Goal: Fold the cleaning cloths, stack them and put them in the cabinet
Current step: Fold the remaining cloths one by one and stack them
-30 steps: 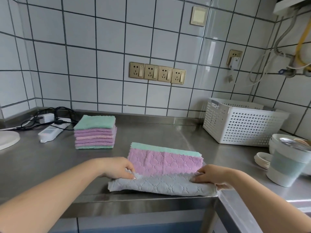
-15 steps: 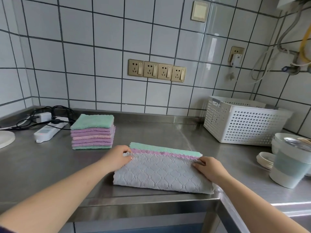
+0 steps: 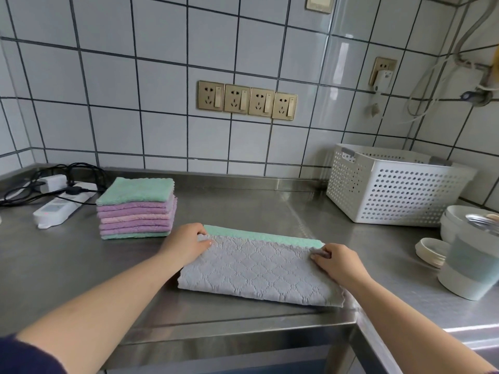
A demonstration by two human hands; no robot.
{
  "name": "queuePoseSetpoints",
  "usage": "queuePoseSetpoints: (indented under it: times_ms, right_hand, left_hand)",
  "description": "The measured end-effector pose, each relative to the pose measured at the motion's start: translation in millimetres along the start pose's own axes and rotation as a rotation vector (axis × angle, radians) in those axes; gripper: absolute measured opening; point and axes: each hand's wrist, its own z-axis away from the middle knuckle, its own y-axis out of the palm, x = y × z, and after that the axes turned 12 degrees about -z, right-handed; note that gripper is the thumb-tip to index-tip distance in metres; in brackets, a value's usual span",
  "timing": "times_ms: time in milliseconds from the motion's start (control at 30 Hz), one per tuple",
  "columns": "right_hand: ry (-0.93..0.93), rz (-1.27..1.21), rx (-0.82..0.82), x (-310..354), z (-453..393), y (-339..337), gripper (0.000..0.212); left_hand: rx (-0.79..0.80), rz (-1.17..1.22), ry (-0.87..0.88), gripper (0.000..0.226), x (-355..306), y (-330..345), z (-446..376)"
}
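Head view shows the grey cloth (image 3: pixel 259 268) folded in half on the worktop (image 3: pixel 270 206), lying over a green cloth (image 3: pixel 259 235) whose far strip shows. Left hand (image 3: pixel 186 245) and right hand (image 3: pixel 337 261) each pinch 1 far corner of the grey cloth, probably to line up the edges so the fold stays square. A stack (image 3: pixel 136 209) of folded cloths waits to the left, near enough to receive this one. No cabinet is in view.
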Motion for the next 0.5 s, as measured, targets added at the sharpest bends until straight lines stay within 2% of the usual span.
queuePoseSetpoints:
  times_ms: [67, 167, 267, 333, 400, 500]
  right_hand:
    - [0.01, 0.009, 0.01, -1, -2, 2, 0.035]
    - [-0.038, 0.131, -0.026, -1, -2, 5, 0.015]
    - [-0.244, 0.261, -0.066, 4, -4, 11, 0.037]
    - [-0.386, 0.287, -0.026, 15, -4, 18, 0.044]
    - [-0.449, 0.302, 0.045, 29, -6, 29, 0.042]
    - [-0.443, 0.244, 0.101, 43, -8, 43, 0.03]
  left_hand:
    - [0.005, -0.037, 0.008, 0.026, 0, 3, -1]
    - [0.053, -0.063, 0.008, 0.033, 0, 5, -2]
    - [0.105, -0.019, 0.025, 0.035, 2, 5, -5]
    - [0.118, 0.026, 0.057, 0.03, 2, 2, -5]
    - [0.115, 0.068, 0.091, 0.032, 0, 0, -5]
    - [0.106, 0.074, 0.13, 0.04, -2, -1, -5]
